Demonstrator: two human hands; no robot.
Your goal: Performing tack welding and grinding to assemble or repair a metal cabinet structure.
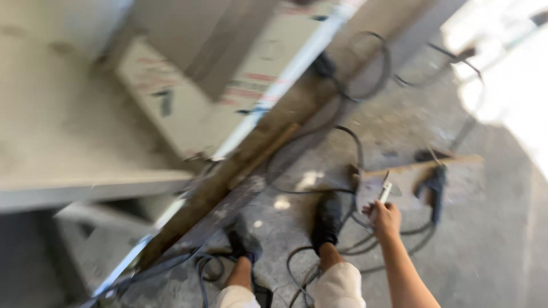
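Note:
The picture is blurred by motion. My right hand (383,217) reaches down over the concrete floor, closed on a small pale stick-like object (386,190); what it is I cannot make out. A dark power tool (434,188) lies on the floor just to its right, with its black cable (342,154) looping around. My two feet in dark shoes (326,219) stand below the hand. My left hand is out of view.
A long rusty metal beam (240,182) runs diagonally from lower left to upper right. A pale board with a white edge strip (205,108) lies beside it. A wooden stick (422,165) lies on the floor. Bright sunlight falls at the upper right.

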